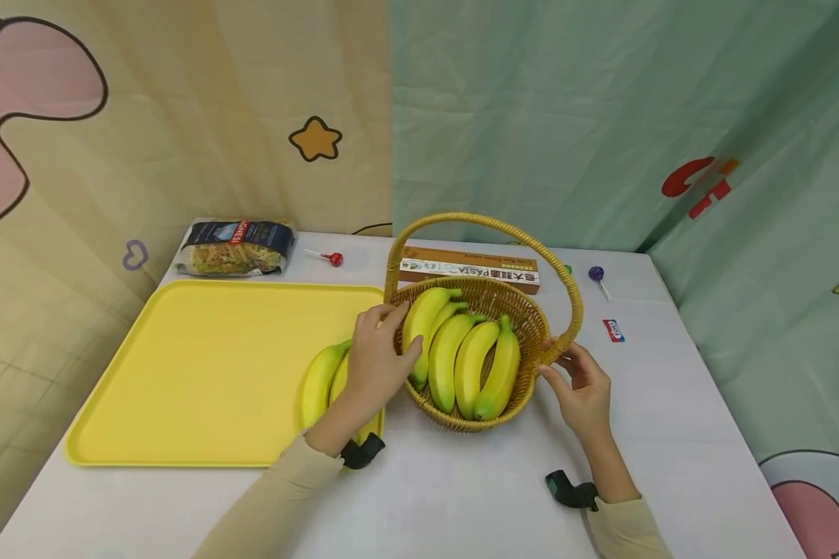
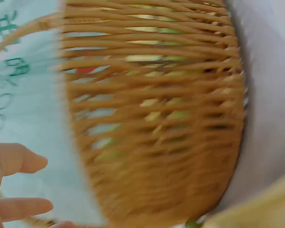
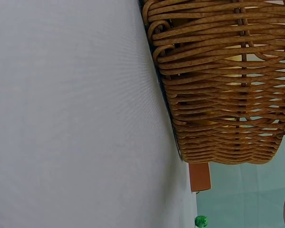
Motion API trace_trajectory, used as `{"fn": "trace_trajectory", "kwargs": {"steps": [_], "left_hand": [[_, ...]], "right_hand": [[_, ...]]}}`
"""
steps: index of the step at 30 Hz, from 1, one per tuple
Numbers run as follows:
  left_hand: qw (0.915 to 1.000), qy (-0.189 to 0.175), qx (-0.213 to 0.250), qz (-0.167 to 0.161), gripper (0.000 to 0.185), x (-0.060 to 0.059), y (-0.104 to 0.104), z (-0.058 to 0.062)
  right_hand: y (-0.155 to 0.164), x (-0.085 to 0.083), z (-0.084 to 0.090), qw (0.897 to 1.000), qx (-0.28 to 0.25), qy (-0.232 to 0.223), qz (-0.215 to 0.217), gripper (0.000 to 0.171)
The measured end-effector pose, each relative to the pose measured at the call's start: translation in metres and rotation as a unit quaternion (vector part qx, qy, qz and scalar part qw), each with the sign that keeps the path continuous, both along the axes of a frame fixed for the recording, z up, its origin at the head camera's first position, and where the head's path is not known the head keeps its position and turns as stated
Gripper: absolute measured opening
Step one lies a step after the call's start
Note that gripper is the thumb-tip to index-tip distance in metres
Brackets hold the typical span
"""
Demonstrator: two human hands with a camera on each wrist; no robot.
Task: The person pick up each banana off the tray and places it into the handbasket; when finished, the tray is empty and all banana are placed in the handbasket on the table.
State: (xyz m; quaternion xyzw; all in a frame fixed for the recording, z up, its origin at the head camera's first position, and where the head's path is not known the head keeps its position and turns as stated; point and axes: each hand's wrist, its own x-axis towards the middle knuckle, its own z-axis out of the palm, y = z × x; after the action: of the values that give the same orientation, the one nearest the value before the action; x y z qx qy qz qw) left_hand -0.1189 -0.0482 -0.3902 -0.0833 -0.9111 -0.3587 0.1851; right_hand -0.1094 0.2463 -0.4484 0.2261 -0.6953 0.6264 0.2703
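A wicker basket point(image 1: 454, 423) with an arched handle point(image 1: 485, 221) stands on the white table and holds several yellow-green bananas point(image 1: 470, 369). My left hand point(image 1: 381, 353) is over the basket's left rim, thumb spread from the fingers above the leftmost banana. In the left wrist view, the fingers point(image 2: 21, 159) show apart from the woven wall. At the opposite side, my right hand point(image 1: 583, 388) grips the rim at the foot of the handle between thumb and fingers. Partly hidden under my left forearm, more bananas point(image 1: 320, 384) lie on a yellow tray point(image 1: 203, 373).
Behind the basket lies a pasta box point(image 1: 468, 268). A bag of pasta point(image 1: 238, 248) and a red lollipop point(image 1: 334, 258) are at the back left. To the right are a purple lollipop point(image 1: 597, 274) and a small wrapped candy point(image 1: 613, 331). Curtains point(image 1: 531, 116) hang behind the table.
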Motion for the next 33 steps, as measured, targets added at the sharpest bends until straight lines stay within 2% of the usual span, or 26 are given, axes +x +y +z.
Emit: {"fn": "trace_trajectory", "kwargs": {"steps": [3,7,11,15,21,28,33], "left_hand": [[0.9996,-0.013,0.024,0.009,0.057,0.012,-0.022,0.006],[0.9975,-0.032,0.042,0.047,0.066,0.025,-0.058,0.008],[0.9915,-0.069,0.058,0.093,0.073,0.035,-0.093,0.005],[0.9851,-0.090,0.072,0.128,0.075,0.044,-0.115,-0.002],[0.9804,-0.114,0.081,0.138,0.077,0.053,-0.124,-0.016],[0.9679,-0.202,0.088,0.120,0.082,0.052,-0.125,-0.038],[0.9608,-0.250,0.068,0.099,0.084,0.048,-0.126,-0.053]], "right_hand": [[0.000,0.000,0.001,1.000,0.001,0.000,0.000,0.043],[-0.001,0.000,0.001,1.000,-0.001,-0.002,0.002,0.043],[-0.001,0.000,0.002,1.000,-0.006,0.002,0.005,0.041],[0.000,0.000,0.002,1.000,-0.007,0.001,0.004,0.041],[-0.001,0.001,0.003,1.000,-0.009,-0.004,0.001,0.042],[0.000,0.000,0.001,1.000,-0.007,-0.004,-0.001,0.043],[0.001,0.000,0.000,1.000,-0.002,-0.005,-0.004,0.043]]}}
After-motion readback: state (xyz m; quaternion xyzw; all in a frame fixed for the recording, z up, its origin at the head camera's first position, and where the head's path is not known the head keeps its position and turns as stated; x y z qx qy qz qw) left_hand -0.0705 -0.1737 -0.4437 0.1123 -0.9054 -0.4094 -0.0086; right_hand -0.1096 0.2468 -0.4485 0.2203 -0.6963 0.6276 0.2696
